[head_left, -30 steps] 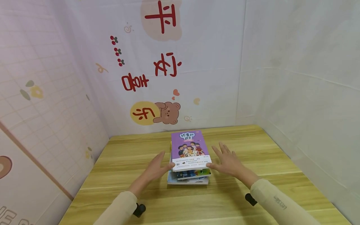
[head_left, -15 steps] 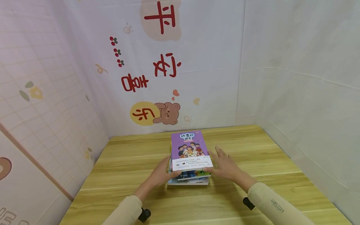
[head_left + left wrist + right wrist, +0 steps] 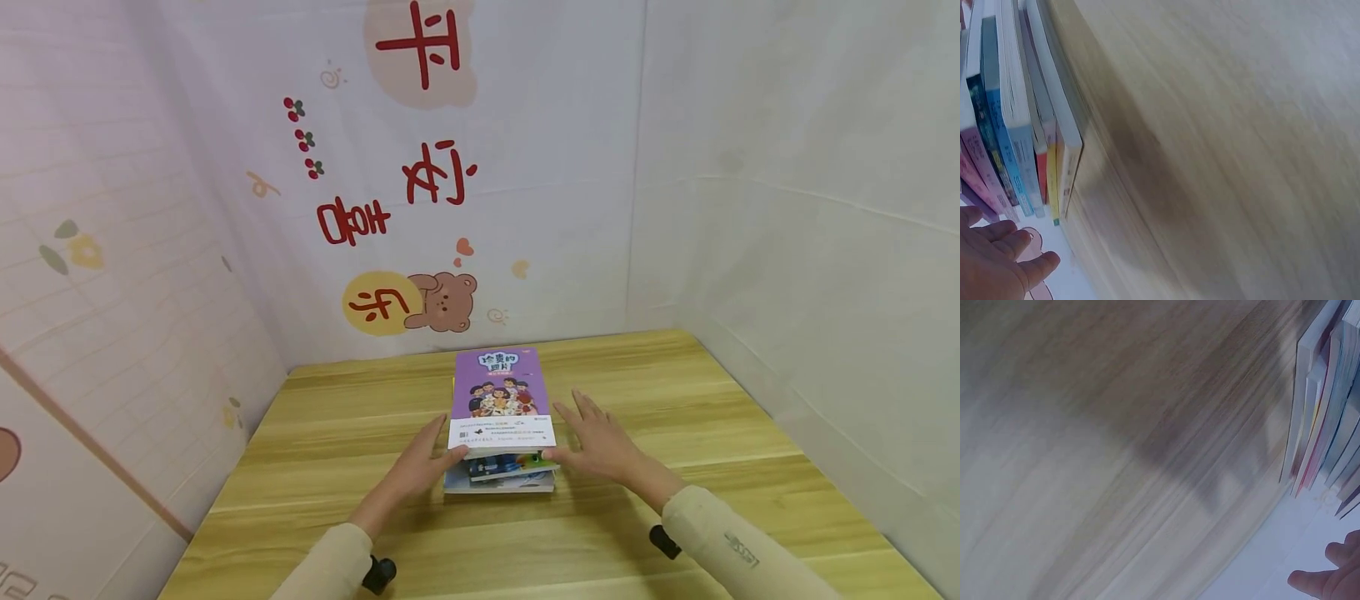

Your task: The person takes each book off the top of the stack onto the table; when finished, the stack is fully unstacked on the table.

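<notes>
A stack of several books rests on the wooden table, not quite lined up. On top lies a purple book (image 3: 501, 392) with cartoon children and a white band; below its near edge a dark blue book (image 3: 495, 465) and a pale bottom book (image 3: 498, 483) stick out. My left hand (image 3: 422, 458) is at the stack's left side, fingers extended, thumb by the near left corner. Opposite it my right hand (image 3: 606, 443) has spread fingers, its thumb at the near right corner. Coloured spines (image 3: 1019, 156) show in the left wrist view, page edges (image 3: 1329, 412) in the right.
The wooden table (image 3: 360, 408) ends at a printed cloth wall (image 3: 555, 208) close behind the stack. Cloth walls also stand on the left (image 3: 135, 317) and right (image 3: 817, 292). A black wrist device (image 3: 380, 575) sits under the left sleeve.
Both hands have come in closer to the stack's sides, the left one moving most. The purple book's near end has shifted slightly left over the last half second.
</notes>
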Demonstrator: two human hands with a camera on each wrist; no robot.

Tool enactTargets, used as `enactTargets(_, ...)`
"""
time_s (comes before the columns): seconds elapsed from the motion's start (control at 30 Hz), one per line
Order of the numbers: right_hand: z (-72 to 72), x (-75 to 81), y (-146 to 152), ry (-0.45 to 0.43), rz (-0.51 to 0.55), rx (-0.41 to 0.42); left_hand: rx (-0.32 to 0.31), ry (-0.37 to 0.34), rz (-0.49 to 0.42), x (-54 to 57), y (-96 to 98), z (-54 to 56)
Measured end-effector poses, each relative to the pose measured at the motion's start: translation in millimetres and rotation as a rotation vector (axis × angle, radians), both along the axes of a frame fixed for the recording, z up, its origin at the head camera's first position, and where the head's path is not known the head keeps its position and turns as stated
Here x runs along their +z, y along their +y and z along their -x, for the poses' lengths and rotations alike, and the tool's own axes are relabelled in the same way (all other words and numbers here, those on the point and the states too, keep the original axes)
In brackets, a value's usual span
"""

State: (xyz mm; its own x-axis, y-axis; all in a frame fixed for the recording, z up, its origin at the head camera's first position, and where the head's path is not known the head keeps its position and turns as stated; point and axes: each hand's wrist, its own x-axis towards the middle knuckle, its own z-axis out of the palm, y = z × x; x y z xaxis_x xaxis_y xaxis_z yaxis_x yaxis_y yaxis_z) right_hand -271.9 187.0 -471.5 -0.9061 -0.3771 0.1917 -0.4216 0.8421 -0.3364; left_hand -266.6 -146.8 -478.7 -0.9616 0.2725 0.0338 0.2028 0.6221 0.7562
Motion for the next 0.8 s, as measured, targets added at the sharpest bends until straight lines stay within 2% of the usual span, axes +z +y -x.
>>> enactTargets(0.3, -0.4, -5.5, 11.5, -0.055, 0.059, -0.010, 0.045, -0.032, -0.047, -0.5, -13.5, 4.4)
enactTargets(0.57, -1.1, -21.6, 9.3, -0.147, 0.138, 0.027, 0.106, -0.088, -0.125, 1.7, -16.2, 8.4)
enactTargets(0.8, -4.5, -27.8, 9.5, -0.192, 0.208, 0.049, 0.090, -0.082, -0.178, 4.6, -10.8, 11.5)
